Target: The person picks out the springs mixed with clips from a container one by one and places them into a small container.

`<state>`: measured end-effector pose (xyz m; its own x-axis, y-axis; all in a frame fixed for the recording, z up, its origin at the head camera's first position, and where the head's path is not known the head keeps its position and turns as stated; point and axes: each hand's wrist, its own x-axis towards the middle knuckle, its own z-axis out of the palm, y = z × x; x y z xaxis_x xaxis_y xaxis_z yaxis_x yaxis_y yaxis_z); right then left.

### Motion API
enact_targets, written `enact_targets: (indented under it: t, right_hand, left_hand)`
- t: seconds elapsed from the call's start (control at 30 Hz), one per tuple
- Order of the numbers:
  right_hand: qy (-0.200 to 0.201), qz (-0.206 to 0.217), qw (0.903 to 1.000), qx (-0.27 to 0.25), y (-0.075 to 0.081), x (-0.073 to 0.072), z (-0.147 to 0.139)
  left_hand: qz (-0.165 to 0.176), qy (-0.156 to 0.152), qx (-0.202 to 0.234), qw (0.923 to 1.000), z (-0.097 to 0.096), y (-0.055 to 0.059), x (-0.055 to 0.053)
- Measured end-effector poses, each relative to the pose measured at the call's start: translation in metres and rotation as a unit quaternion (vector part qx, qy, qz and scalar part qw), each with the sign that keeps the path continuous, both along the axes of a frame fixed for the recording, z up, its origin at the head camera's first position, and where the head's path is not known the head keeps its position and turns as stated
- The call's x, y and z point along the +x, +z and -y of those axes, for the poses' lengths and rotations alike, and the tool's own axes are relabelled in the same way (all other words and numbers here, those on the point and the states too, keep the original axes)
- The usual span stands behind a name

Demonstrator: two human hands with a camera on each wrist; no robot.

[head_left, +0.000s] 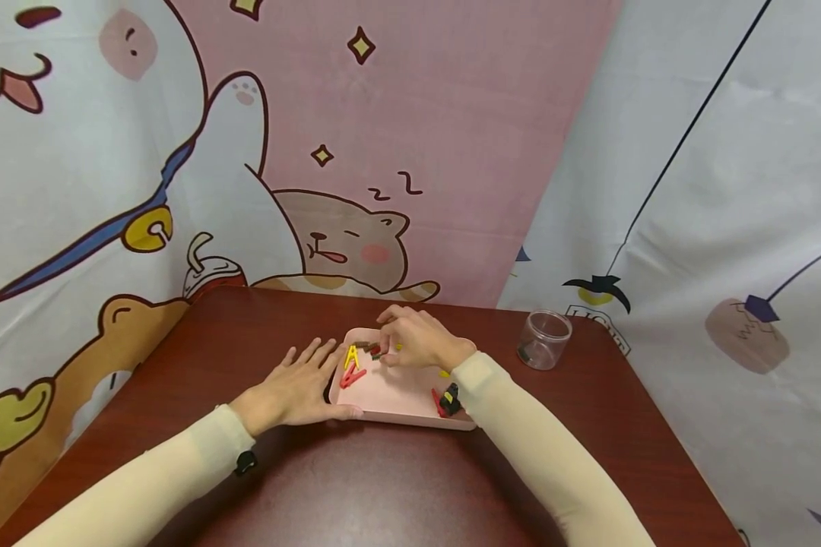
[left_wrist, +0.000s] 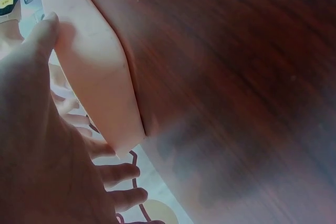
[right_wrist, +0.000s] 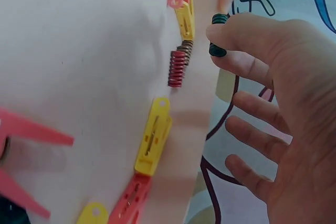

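Note:
My right hand (head_left: 413,338) is over the far part of a pink tray (head_left: 383,393). Its thumb and index finger pinch a dark green coil spring (right_wrist: 217,35), while the other fingers are spread. In the right wrist view, a red spring (right_wrist: 177,70) and a brownish spring (right_wrist: 187,45) lie in the tray, near yellow clothespins (right_wrist: 153,137) and red clothespins (right_wrist: 128,200). With fingers extended, my left hand (head_left: 304,391) rests against the tray's left side, its thumb (left_wrist: 46,32) touching the near wall.
A clear round jar (head_left: 547,339) with a small dark green item at its bottom stands right of the tray. Near the tray's front right corner sits a black item (head_left: 450,398) beside a red clothespin. A cartoon-printed cloth (head_left: 451,137) hangs behind the dark wooden table (head_left: 410,486).

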<state>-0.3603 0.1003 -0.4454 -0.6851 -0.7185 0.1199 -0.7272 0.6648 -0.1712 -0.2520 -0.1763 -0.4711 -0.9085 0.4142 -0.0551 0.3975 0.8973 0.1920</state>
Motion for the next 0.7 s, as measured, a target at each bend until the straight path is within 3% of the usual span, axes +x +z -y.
enact_targets:
  t: [0.7]
  right_hand:
    - [-0.009, -0.05, 0.9985, -0.019, 0.011, 0.015, -0.037]
  left_hand:
    - [0.004, 0.002, 0.001, 1.0, 0.002, -0.003, -0.001]
